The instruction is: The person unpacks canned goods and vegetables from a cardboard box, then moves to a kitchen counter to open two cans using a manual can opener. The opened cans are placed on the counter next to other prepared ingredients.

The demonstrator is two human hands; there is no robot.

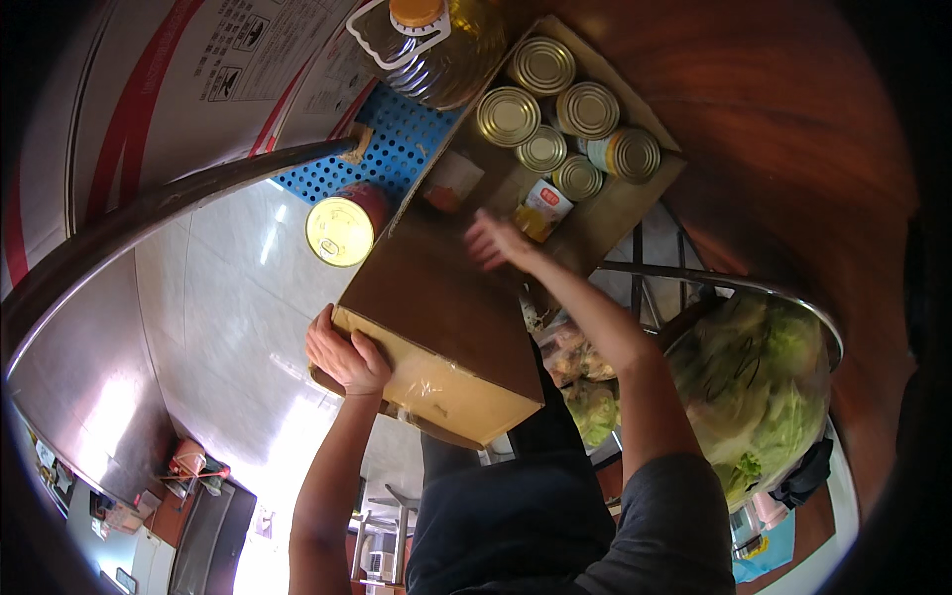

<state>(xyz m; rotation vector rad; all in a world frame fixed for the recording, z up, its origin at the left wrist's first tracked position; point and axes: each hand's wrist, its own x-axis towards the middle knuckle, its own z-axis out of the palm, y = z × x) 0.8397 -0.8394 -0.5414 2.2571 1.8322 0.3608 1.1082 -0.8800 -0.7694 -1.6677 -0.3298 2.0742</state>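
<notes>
A cardboard box (439, 379) stretches out before me, tilted. My left hand (348, 355) grips its near left corner, thumb over the edge. My right hand (500, 242) is blurred by motion inside the box, its fingers apart and nothing visible in them. Just beyond it lies a small printed packet (544, 210). Another pale packet (454, 181) rests by the left wall. Several metal cans (543, 65) are grouped at the far end, most with their round lids facing me; one can (628, 155) leans over and shows its label.
Left of the box are a pull-tab can (340, 231), a blue perforated plastic surface (390, 141) and a handled oil jug (435, 52). A metal bar (186, 186) curves past a printed carton (201, 74). On the right are bagged lettuce (751, 401) and a wooden panel (781, 149).
</notes>
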